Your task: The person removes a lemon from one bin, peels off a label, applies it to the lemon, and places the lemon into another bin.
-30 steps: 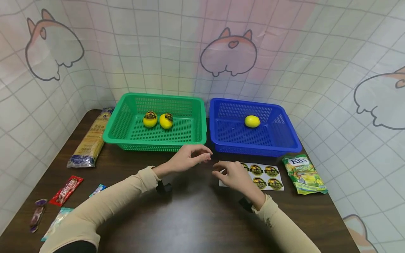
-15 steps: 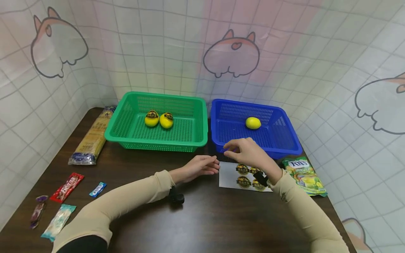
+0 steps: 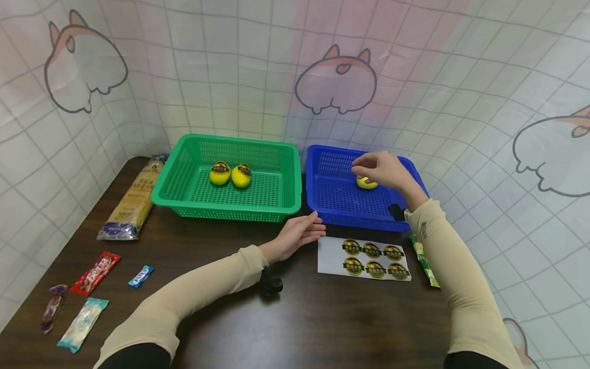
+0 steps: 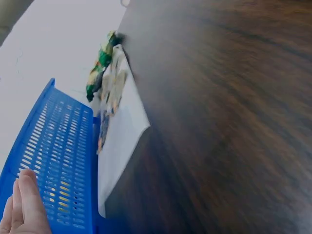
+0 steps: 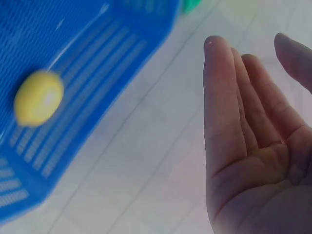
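A yellow lemon (image 3: 366, 183) lies in the blue basket (image 3: 341, 218), partly hidden in the head view by my right hand (image 3: 384, 168). That hand hovers above the basket with nothing in its fingers; the right wrist view shows the lemon (image 5: 39, 98) apart from the relaxed fingers. My left hand (image 3: 297, 237), fingers straight, is by the blue basket's near left corner and holds nothing. Just to its right a white sheet of round black-and-gold stickers (image 3: 332, 256) lies on the table. Two lemons (image 3: 241, 176) bearing such stickers sit in the green basket (image 3: 230, 212).
A long noodle pack (image 3: 133, 200) lies left of the green basket. Several wrapped sweets, including a red wrapper (image 3: 96, 273) and a small blue one (image 3: 141, 277), are at the left. A green candy bag (image 3: 424, 261) is partly covered by my right sleeve.
My right hand has risen from over the sticker sheet, moving forward and right to above the lemon in the blue basket. My left hand has shifted right, its fingers straightening.
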`<state>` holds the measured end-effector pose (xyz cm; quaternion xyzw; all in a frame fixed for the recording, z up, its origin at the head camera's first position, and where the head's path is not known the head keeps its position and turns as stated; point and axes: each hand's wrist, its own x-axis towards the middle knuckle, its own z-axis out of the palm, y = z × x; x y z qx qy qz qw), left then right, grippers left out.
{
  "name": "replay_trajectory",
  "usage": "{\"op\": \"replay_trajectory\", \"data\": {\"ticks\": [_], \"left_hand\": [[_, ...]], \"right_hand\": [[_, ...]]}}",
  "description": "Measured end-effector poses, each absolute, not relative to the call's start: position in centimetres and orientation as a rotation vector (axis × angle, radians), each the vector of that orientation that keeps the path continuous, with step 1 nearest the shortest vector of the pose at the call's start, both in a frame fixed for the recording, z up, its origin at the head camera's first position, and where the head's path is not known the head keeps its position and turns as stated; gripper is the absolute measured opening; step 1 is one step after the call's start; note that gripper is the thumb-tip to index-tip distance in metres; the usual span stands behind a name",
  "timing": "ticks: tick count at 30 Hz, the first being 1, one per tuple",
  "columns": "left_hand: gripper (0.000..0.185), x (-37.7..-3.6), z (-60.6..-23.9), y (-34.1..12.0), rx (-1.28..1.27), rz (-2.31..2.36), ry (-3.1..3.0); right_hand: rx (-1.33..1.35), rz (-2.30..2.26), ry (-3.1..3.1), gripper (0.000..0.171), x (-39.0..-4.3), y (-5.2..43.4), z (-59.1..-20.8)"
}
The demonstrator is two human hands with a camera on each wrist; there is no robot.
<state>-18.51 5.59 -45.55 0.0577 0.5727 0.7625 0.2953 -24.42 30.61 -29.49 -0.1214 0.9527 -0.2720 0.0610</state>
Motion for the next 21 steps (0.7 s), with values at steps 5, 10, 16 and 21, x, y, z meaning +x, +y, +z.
{"op": "replay_trajectory", "data": {"ticks": [5, 10, 16, 21], "left_hand": [[0.057, -18.9, -45.1, 6.1, 0.181, 2.041, 1.519], [0.054, -19.3, -45.4, 6.6, 0.170, 2.086, 1.524], [0.048, -20.0, -45.9, 7.5, 0.134, 2.106, 1.565], [0.041, -20.4, -46.0, 7.8, 0.146, 2.119, 1.627]], "right_hand": [[-0.188, -0.889, 2.868, 0.048, -27.4, 32.8, -29.6], [-0.071, -0.888, 2.907, 0.049, -29.5, 34.3, -31.2], [0.091, -0.850, 2.927, 0.050, -31.2, 36.0, -34.3], [0.214, -0.783, 2.872, 0.051, -32.0, 36.5, -36.8]]}}
